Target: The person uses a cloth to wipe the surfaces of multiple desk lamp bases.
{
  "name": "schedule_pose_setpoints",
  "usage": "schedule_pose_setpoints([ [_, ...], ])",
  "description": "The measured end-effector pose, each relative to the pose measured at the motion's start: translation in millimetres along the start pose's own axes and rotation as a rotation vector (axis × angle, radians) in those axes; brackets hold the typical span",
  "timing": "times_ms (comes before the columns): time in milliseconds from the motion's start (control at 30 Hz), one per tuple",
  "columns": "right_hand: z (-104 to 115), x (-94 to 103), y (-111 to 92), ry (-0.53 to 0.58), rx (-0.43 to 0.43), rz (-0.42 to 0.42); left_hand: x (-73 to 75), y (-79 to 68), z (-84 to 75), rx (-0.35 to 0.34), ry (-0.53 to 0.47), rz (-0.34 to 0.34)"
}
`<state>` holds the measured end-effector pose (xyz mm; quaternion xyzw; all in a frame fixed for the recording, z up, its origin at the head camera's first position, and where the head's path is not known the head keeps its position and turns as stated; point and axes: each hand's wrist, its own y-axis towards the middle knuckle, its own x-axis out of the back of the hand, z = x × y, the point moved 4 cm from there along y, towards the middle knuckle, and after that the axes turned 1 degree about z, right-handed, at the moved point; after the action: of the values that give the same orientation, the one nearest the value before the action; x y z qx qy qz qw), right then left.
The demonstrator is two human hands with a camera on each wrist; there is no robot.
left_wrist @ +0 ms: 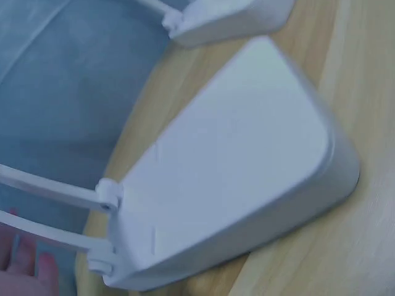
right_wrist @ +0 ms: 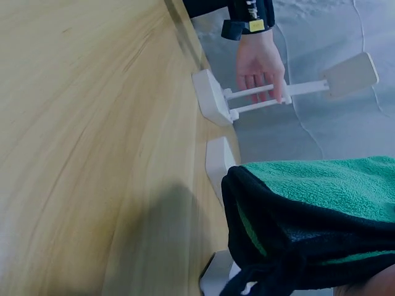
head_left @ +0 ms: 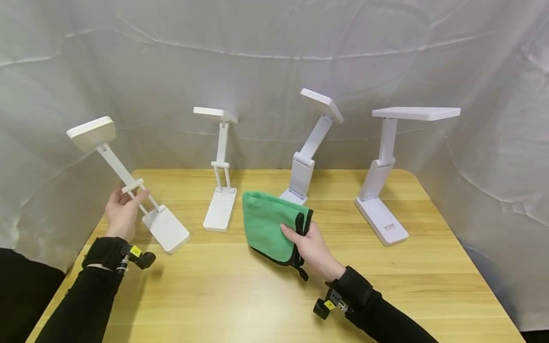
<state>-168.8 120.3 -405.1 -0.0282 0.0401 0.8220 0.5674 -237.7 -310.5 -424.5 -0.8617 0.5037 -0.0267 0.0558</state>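
Observation:
At the left of the head view my left hand (head_left: 121, 216) grips the double-bar stem of a white desk lamp (head_left: 168, 229), near its hinge. The lamp's base is large in the left wrist view, at the table, with a few fingers (left_wrist: 24, 265) by the bars. My right hand (head_left: 317, 250) pinches a folded green towel (head_left: 270, 224) with black edging, the thumb on its near face. The towel hangs over the middle of the table, partly covering the base of a third lamp (head_left: 301, 174). A black loop dangles from its corner.
A second white lamp (head_left: 219, 209) stands between the left lamp and the towel. Another lamp (head_left: 379, 219) with a wide flat head is at the right. All stand on a wooden table (head_left: 206, 295), with a pale grey curtain (head_left: 257, 81) behind it.

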Motion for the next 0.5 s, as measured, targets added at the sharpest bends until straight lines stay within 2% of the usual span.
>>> schedule_pose_setpoints([
  [100,-2.0,4.7,-2.3,-0.013,0.005,-0.008,-4.8,5.4,1.3,-0.018,-0.145,0.106],
  [233,-6.2,9.4,-3.3,-0.027,0.008,-0.013,-5.5,2.1,4.3,-0.072,-0.222,0.294],
  [267,-6.8,10.6,-3.5,-0.034,0.011,-0.015,-6.0,0.1,5.4,-0.083,-0.214,0.330],
  [400,-9.1,14.6,-4.9,-0.063,0.022,-0.023,-8.5,-11.4,12.0,-0.128,-0.058,0.399],
  [500,-10.9,17.6,-6.7,-0.076,0.024,-0.037,-14.2,-26.1,17.0,-0.182,0.135,0.455],
])
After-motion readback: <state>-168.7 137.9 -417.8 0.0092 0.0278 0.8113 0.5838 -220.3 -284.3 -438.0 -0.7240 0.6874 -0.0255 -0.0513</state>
